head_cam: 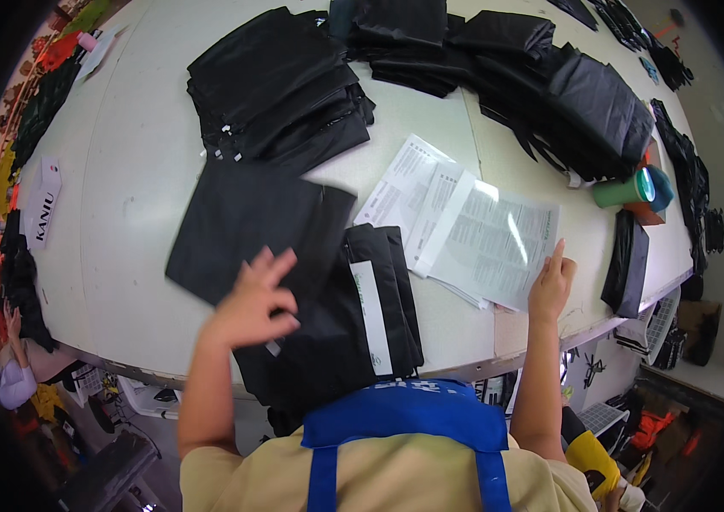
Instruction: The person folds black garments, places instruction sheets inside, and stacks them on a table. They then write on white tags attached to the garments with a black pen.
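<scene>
My left hand (250, 301), slightly blurred, has its fingers spread above folded black fabric pieces (259, 217) and holds nothing. Below it, more black folded fabric (311, 333) lies at the table's front edge, with a white printed paper strip (371, 320) across it. My right hand (551, 281) is at the right edge of a clear plastic sleeve (496, 237) over printed sheets, index finger extended; its thumb is hidden, so I cannot tell whether it grips. Under the sleeve's left side lie more printed papers (400, 182).
Stacks of folded black fabric (279, 77) and black bundles (599, 102) ring the back of the white table (125, 211). A green cup (621, 189) and a small black bundle (624, 262) stand right. A white card (44, 201) bears writing. Another person's arm (14, 339) shows far left.
</scene>
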Demonstrator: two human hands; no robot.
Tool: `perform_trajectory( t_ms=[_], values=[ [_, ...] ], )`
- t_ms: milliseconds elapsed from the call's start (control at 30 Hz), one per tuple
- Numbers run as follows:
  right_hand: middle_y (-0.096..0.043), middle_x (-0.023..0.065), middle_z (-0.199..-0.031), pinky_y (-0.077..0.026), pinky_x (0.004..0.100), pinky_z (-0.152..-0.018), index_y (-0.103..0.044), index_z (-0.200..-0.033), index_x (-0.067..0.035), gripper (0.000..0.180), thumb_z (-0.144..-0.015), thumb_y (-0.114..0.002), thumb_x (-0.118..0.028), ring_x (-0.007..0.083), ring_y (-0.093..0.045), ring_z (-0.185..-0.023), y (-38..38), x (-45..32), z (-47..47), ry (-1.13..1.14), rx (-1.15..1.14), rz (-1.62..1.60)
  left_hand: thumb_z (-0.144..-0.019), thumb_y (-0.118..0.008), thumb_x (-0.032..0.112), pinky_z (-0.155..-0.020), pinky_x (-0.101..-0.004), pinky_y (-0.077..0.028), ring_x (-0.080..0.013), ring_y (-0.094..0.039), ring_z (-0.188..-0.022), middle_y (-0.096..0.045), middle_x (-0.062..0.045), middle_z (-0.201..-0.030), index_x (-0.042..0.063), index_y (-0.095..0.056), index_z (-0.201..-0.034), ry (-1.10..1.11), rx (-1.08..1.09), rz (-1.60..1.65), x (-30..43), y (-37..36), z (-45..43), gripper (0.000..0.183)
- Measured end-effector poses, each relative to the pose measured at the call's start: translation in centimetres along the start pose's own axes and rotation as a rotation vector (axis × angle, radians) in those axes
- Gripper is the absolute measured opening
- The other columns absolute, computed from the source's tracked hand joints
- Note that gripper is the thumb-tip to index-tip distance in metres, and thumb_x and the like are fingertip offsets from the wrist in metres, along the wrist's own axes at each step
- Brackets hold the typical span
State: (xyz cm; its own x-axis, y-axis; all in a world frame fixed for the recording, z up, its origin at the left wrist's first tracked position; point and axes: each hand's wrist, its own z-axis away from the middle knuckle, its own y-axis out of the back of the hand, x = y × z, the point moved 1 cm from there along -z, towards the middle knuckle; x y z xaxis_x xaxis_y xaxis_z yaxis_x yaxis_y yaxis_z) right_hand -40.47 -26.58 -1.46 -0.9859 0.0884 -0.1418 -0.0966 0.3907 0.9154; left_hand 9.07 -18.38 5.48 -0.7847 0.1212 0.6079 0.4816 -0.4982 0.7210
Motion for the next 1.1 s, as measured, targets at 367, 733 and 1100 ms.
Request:
perform_trajectory(
  t_ms=[367, 733, 1100],
  values=[
    [-0.062, 0.0126, -0.082, -0.050, 0.0363, -0.071, -0.066, -0.106, -0.009, 0.017, -0.092, -0.057, -0.012, 0.0332, -0.060, -0.075, 2.1, 2.7, -0.1, -0.013, 0.102, -0.113, -0.075, -0.072, 0.017, -0.094, -0.0432, -0.041, -0.0339, -0.049, -0.111, -0.052, -0.014, -0.117, 0.004, -0.055, -0.114, 0.491, 0.691, -0.141, 1.2, -16.9, 1.0, 0.045],
    [-0.062, -0.0001, -0.082, -0.041, 0.0194, -0.064, -0.063, -0.098, 0.002, 0.021, -0.097, -0.054, -0.017, 0.0040, -0.052, -0.073, 11.4, 2.1, 0.6, -0.313, -0.061, -0.920, -0.078, -0.069, 0.010, -0.074, -0.0425, -0.050, -0.0352, -0.062, -0.084, -0.061, -0.014, -0.084, 0.009, -0.049, -0.115, 0.490, 0.673, -0.022, 0.6, -15.7, 1.3, 0.042],
    [-0.063, 0.0072, -0.075, -0.045, 0.0276, -0.065, -0.065, -0.100, 0.003, 0.022, -0.092, -0.056, -0.016, 0.0108, -0.054, -0.069, 5.3, -9.9, 3.6, -0.171, -0.677, -0.921, -0.080, -0.067, 0.009, -0.059, -0.0298, -0.046, -0.0181, -0.058, -0.060, -0.060, -0.009, -0.069, 0.000, -0.059, -0.081, 0.520, 0.748, 0.439, 0.6, -12.9, 4.0, 0.011]
  ],
)
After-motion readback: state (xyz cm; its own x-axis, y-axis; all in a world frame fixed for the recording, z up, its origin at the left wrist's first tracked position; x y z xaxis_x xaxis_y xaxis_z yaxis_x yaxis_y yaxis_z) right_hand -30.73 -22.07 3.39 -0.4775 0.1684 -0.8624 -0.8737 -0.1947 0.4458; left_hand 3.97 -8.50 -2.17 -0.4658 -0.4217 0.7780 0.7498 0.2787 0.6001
